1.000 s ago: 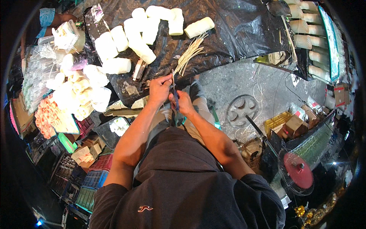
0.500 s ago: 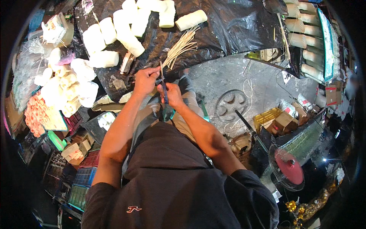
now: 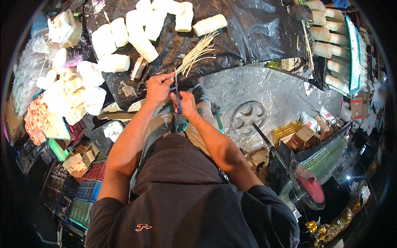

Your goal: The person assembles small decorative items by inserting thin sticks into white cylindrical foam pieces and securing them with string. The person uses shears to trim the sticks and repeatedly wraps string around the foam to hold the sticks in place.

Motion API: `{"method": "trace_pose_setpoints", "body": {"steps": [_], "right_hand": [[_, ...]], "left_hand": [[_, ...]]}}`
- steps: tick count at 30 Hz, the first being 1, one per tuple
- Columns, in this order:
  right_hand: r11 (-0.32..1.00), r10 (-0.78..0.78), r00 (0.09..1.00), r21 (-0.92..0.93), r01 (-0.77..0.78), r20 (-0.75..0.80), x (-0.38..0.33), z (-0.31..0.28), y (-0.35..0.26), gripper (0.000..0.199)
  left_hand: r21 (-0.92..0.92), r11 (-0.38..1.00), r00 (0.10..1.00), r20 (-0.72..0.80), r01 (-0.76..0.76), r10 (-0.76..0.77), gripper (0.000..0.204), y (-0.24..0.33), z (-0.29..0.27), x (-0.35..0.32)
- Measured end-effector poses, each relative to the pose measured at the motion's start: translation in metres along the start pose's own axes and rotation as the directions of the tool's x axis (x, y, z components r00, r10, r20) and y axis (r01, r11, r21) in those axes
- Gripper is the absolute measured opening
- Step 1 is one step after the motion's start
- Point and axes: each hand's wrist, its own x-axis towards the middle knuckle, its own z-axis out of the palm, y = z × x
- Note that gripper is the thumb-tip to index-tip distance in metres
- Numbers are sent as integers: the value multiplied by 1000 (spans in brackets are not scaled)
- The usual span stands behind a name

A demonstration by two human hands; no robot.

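Observation:
In my right hand point(image 3: 187, 104), fingers closed round the handles, is a pair of scissors point(image 3: 176, 84) with dark blue grips, its blades pointing away from me. My left hand point(image 3: 159, 88) is closed in a pinch beside the blade tips; what it holds is too small to make out. Just beyond both hands, a loose bundle of thin straw-coloured strips point(image 3: 197, 54) lies on the black plastic sheet point(image 3: 248, 33). Several thick cream-white cylinders point(image 3: 140, 43) lie farther back and to the left. A small box point(image 3: 139, 68) rests left of my left hand.
White rounded pieces point(image 3: 76, 91) and pink-orange pieces point(image 3: 36, 120) are heaped at the left, above coloured crates point(image 3: 89, 190). More pale cylinders stand in a row at the far right point(image 3: 337, 66). A pedestal fan point(image 3: 308, 186) and a cardboard box point(image 3: 305, 137) stand to the right.
The view has shifted slightly. The scissor blades look more closed, with the right hand's fingers drawn in; the left hand keeps its pinch at nearly the same spot.

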Motion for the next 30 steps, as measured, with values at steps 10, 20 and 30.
{"method": "trace_pose_setpoints", "body": {"steps": [10,20,30], "right_hand": [[1000,9,1000,22,-9,-7,1,-1,1,62],[995,25,999,96,-26,21,7,-4,-7,62],[993,41,999,114,-43,18,11,-2,-2,60]], "left_hand": [[-13,1000,999,33,-21,22,29,6,-3,-1],[-124,991,994,104,54,-41,28,7,-10,3],[-173,985,990,143,5,20,30,3,-12,8]]}}
